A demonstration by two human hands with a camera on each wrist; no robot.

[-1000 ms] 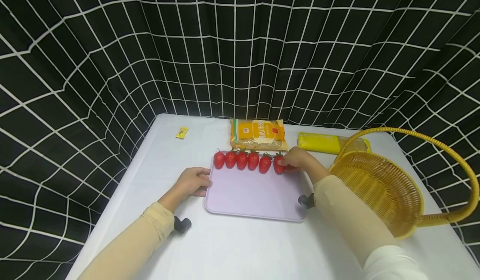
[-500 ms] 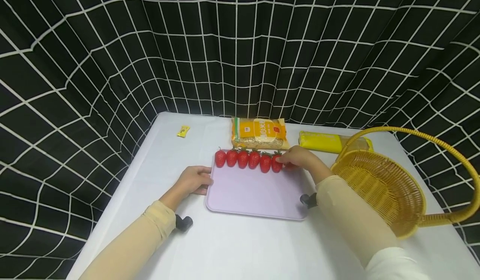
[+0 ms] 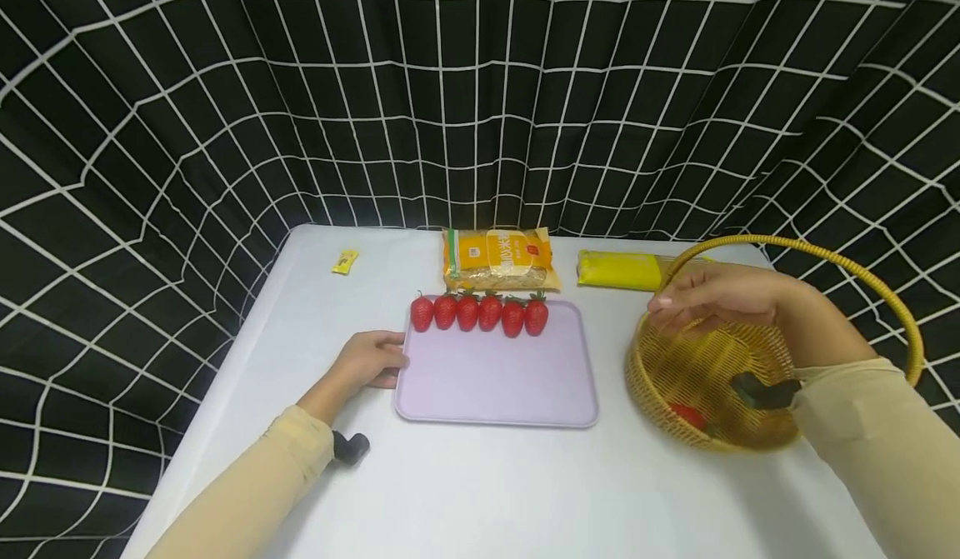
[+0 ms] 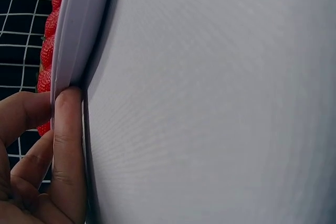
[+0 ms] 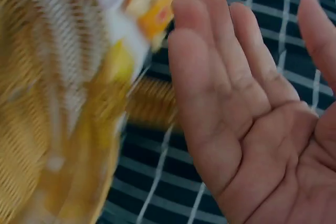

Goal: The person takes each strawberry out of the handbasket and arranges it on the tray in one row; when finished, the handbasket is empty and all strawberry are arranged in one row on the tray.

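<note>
Several red strawberries (image 3: 467, 313) with green leaves stand in a row along the far edge of a pale purple tray (image 3: 495, 380). At the tray's left side my left hand (image 3: 367, 361) pinches the rim; the left wrist view shows the thumb on the inner side and a finger along the outer wall. My right hand (image 3: 716, 292) is over the yellow wicker basket (image 3: 645, 384), beside its arched handle (image 3: 817, 252). Its palm shows bare in the right wrist view, fingers extended. Something red (image 3: 688, 416) lies low in the basket, largely hidden.
Behind the tray lies an orange and clear food packet (image 3: 498, 259). To its right is a yellow packet (image 3: 618, 270), partly behind the handle. A small yellow wrapped piece (image 3: 345, 262) sits at the back left. A black gridded curtain (image 3: 450, 84) surrounds the white table.
My right hand has let go of the rightmost strawberry and swung right, over the basket. The basket has shifted left and looks blurred. My left hand keeps its place on the tray.
</note>
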